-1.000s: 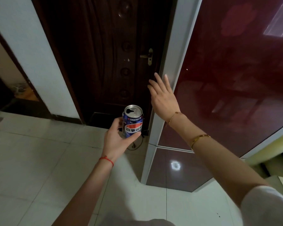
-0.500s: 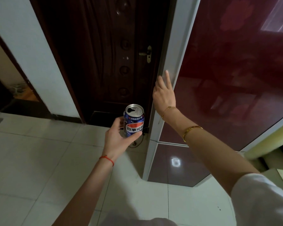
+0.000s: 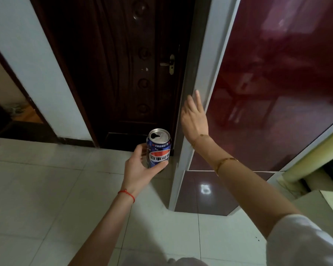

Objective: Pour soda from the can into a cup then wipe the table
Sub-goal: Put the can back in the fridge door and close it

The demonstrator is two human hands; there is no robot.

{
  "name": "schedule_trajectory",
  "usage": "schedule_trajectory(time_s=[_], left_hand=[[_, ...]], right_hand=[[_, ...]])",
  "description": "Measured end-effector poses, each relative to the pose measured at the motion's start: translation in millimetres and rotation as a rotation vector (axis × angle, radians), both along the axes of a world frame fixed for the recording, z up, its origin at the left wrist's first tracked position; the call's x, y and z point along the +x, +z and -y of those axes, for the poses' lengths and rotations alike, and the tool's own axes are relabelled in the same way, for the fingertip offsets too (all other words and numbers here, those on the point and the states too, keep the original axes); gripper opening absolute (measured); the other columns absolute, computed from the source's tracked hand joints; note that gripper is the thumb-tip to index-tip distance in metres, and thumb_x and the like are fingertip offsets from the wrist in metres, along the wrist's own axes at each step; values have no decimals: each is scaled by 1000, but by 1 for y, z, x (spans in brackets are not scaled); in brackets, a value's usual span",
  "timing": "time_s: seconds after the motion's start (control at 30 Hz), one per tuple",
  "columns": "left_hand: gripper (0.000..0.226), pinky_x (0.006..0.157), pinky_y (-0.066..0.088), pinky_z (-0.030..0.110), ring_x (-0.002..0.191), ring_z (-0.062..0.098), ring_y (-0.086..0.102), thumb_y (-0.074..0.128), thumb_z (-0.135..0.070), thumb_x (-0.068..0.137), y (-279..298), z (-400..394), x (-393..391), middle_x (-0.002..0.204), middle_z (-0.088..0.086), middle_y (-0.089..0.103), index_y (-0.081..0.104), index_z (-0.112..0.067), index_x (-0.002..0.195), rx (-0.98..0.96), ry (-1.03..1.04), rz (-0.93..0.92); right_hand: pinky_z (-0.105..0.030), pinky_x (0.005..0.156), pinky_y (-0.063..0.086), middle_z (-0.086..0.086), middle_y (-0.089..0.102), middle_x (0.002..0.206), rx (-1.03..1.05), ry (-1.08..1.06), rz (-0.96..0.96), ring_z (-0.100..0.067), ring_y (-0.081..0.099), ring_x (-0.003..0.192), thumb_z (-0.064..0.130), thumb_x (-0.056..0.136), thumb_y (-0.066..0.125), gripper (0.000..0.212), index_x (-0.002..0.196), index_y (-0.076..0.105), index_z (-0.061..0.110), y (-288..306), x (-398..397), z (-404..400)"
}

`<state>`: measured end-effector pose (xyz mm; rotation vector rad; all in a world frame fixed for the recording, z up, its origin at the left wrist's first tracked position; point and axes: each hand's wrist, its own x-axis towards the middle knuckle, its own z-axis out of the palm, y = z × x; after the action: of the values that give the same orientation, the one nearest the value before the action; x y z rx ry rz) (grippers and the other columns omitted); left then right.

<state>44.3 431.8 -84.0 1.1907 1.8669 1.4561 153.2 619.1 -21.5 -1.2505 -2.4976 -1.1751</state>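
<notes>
Left hand [image 3: 140,170] grips the opened Pepsi can [image 3: 158,147] upright; right hand [image 3: 194,120], fingers straight, meets the sliding-door frame [image 3: 204,73]. Slide gently, can level.

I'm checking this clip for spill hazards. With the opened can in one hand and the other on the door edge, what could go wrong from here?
1. The soda can is already open and the left hand holds it low on its body, so a jolt could slosh soda onto the tiled floor.
2. The right hand has straight fingers on the sliding door's frame; they might get pinched if it moves.
</notes>
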Motion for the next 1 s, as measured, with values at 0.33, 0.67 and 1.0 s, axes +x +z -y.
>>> schedule_trajectory(time_s=[0.33,0.67,1.0], left_hand=[[67,89,50,20,106,3,64,90,-27,65,1,14,14,115,-14,67,57,-22,123,18,-123,79],[69,84,46,13,107,-2,59,89,-26,66,2,22,40,115,-20,61,52,-30,124,-1,-289,92],[76,97,46,29,114,4,56,88,-33,65,-2,21,81,121,-20,58,49,-33,130,-5,-447,86]], right_hand=[[-52,122,4,-20,67,103,121,193,-234,-36,49,122,3,87,42,29,106,63,0,-13,53,68],[-50,122,0,-18,53,139,125,192,-356,-35,34,138,2,89,53,43,132,57,4,-24,100,127],[-45,123,14,-19,16,157,197,109,-604,-32,5,150,-2,89,57,69,148,23,-3,-35,158,181]])
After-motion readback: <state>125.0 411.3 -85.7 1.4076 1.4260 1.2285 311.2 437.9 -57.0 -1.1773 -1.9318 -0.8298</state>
